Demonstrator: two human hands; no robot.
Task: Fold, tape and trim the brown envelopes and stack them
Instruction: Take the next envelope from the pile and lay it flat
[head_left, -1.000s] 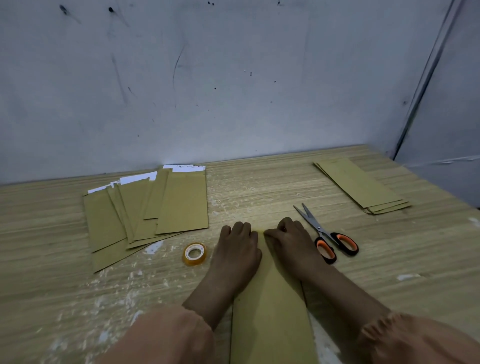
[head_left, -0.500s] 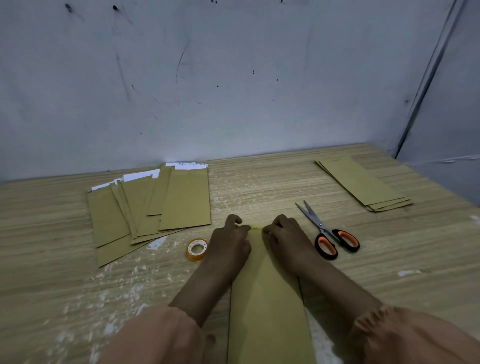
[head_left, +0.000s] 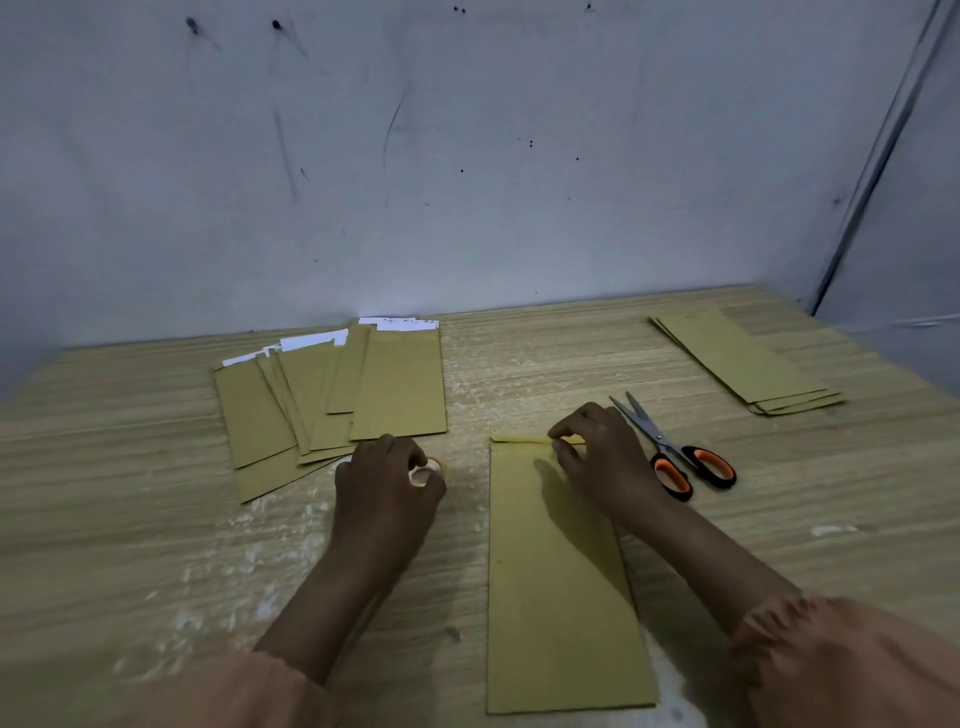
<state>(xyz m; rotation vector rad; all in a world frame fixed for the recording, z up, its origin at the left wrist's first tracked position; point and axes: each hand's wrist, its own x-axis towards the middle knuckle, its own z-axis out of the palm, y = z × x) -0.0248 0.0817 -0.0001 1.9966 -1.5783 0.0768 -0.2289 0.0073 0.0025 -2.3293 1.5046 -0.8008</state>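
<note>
The right hand (head_left: 605, 460) was seen right of frame centre, its fingertips (head_left: 558, 446) curled narrow and pressed down on the folded top flap of the brown envelope (head_left: 558, 587). The fold lay directly under those fingertips, at the envelope's far end. The left hand (head_left: 387, 486) was noted left of centre, fingers bent closely around the tape roll (head_left: 427, 472), which was mostly covered by the hand; only part of the ring was visible. Whether the roll was lifted or resting on the table could not be told.

The envelope was laid flat in the lower centre of the frame, between the two forearms. Its long axis ran from the lower edge of the frame up toward the wall, with the folded end pointing away from the person.

Just right of the right hand, the scissors (head_left: 670, 449) were seen on the table, orange-and-black handles toward the lower right, blades pointing to the upper left. A fanned pile of unfolded envelopes (head_left: 332, 402), with white sheets showing at their upper ends, was recorded left of centre, just above the left hand. A neat stack of finished envelopes (head_left: 748, 361) lay at the upper right, well apart from both hands, angled diagonally. Peach sleeves (head_left: 841, 670) were seen at the bottom corners. The wooden table (head_left: 130, 519) showed white scuffs.
</note>
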